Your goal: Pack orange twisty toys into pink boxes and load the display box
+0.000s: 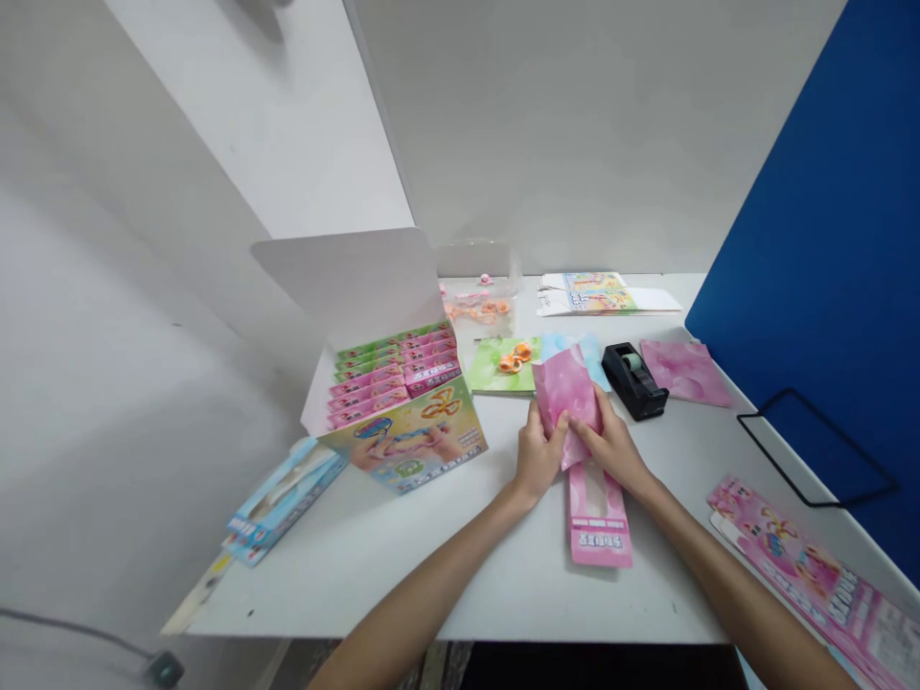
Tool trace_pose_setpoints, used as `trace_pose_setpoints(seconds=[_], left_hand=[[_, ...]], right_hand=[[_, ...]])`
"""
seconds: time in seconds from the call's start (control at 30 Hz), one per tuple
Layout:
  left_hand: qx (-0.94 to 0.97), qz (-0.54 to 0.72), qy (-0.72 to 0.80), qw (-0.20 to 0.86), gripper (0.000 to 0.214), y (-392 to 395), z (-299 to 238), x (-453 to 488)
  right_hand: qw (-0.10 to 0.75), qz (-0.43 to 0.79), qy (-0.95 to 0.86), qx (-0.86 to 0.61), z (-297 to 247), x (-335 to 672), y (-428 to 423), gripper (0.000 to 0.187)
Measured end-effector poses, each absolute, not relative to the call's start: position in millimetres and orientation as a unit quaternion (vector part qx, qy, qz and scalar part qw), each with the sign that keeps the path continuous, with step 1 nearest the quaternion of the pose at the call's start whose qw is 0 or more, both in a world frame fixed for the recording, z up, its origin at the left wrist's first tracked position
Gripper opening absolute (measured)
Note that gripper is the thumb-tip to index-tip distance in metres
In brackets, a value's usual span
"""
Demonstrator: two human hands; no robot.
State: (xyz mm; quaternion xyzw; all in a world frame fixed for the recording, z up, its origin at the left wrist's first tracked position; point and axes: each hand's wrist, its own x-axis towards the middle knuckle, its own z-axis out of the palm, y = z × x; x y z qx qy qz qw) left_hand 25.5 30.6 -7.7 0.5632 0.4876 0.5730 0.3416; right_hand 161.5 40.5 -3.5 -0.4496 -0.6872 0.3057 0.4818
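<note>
At the front of a white table [424, 585], one pink marbled card sleeve [567, 395] is grasped between two hands, held tilted upright just above the tabletop. The left hand [538, 452] is closed on its lower left edge, and the right hand [608, 446] is closed on its right side, with the fingers of both hands curled around the card. Directly below the hands, one pink die-cut card strip [600, 517] lies flat, touching the right hand's heel. Just behind the sleeve, one pale blue sheet [584, 353] is partly covered. To its left, one green card [499, 366] is laid flat, with two orange pieces [515, 357] resting on it. To the right, one black tape dispenser [633, 380] is seen, followed by one loose pink sheet [684, 372]. Farther back, one transparent plastic tub [475, 287] holding orange and pink pieces and one stack of printed cards [596, 293] are placed. At left, one open display carton [388, 364] is filled with pink and green packets in two columns; their exact number cannot be told. Blue printed packaging [284, 500] lies beyond it. At far right, pink printed blanks [812, 575] are stacked.
</note>
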Motion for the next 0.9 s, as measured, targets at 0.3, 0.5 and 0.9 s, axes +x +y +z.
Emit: trace_pose_setpoints(seconds=[0.3, 0.5, 0.9], left_hand=[[0.549, 0.581, 0.483, 0.357, 0.034, 31, -7, 26], [0.506, 0.619, 0.459, 0.387, 0.038, 41, -12, 24], [0.504, 0.619, 0.433, 0.419, 0.039, 47, -18, 22]], right_hand=[[0.477, 0.259, -0.688, -0.482, -13, 154, 34, 0.064], [0.485, 0.176, -0.685, -0.514, -13, 151, 29, 0.063], [0.486, 0.165, -0.679, -0.524, -16, 153, 35, 0.062]])
